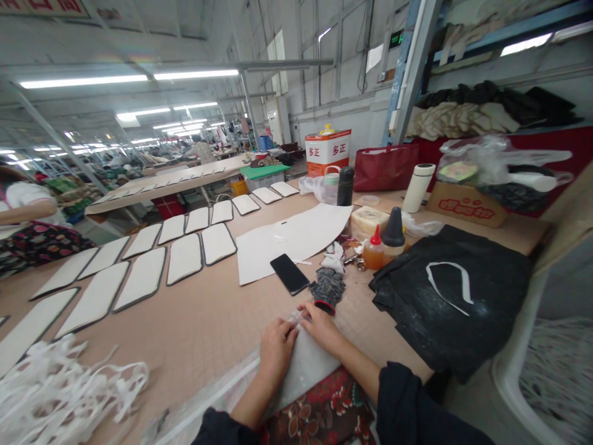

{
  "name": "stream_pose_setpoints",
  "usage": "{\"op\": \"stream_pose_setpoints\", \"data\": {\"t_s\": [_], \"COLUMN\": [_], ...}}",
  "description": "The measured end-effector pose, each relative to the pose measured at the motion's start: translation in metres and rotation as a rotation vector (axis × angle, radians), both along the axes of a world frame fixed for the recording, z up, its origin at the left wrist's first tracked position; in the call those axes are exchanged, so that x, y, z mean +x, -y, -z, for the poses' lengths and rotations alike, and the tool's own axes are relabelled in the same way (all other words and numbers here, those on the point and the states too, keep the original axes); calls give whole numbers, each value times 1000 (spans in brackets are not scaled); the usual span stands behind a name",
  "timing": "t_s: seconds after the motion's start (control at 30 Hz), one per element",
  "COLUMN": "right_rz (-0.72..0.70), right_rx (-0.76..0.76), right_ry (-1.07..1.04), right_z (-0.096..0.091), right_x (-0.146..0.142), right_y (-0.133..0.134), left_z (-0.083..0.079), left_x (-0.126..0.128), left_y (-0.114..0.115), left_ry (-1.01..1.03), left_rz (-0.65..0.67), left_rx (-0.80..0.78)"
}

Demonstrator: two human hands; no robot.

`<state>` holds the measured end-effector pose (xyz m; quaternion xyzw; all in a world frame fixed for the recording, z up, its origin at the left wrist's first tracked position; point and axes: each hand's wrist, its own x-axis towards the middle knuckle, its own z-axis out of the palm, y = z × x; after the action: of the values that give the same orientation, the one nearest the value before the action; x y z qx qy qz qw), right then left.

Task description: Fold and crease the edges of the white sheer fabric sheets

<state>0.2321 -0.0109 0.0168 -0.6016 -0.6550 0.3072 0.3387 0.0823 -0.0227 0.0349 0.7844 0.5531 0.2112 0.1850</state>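
Head view: your L hand (278,349) and R hand (322,327) sit close together on a pale fabric panel (306,371), which lies over the near edge of the tan gridded worktable (217,334) and runs down toward your floral lap cloth (319,411). Fingers (301,312) curl in on a small pale bit at the panel's far end. Looks like a pinch, but can't tell if you're gripping it or just pressing. Just past your R fingers: grey knit glove w/ red cuff (328,289). Black smartphone (290,274) lies near it, w/ large white pattern sheet (287,241) beyond. Rows of dark-edged white panels (184,259) lie well off to your L, loose white tape loops (60,389) at front L. Black cloth (445,296) sits to your R, near your R forearm. Table edge runs right under both forearms.
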Motion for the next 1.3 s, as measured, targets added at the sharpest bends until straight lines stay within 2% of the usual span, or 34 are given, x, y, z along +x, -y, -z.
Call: {"op": "stream_pose_setpoints", "data": {"t_s": [0.23, 0.57, 0.7, 0.8, 0.93, 1.1, 1.3], "right_rz": [-13, -27, -24, -7, -90, -162, -184], "right_rx": [37, 243, 185, 183, 201, 6, -75], "right_ry": [7, 187, 290, 417, 568, 444, 405], "right_z": [-2, -9, -9, -11, -18, -24, -26], "right_x": [6, 4, -1, -4, -5, -3, -1], "right_y": [-2, 7, 4, 5, 7, -4, -19], "left_z": [0, 1, 1, 0, 2, 10, 9], "left_x": [0, 1, 1, 1, 0, -2, -3], "left_y": [2, 3, 1, 2, 5, 5, 5], "left_ry": [-15, -76, -107, -185, -305, -385, -480], "left_rz": [14, -2, 13, 55, 124, 170, 232], "left_rx": [-1, 97, 63, 101, 179, 241, 231]}}
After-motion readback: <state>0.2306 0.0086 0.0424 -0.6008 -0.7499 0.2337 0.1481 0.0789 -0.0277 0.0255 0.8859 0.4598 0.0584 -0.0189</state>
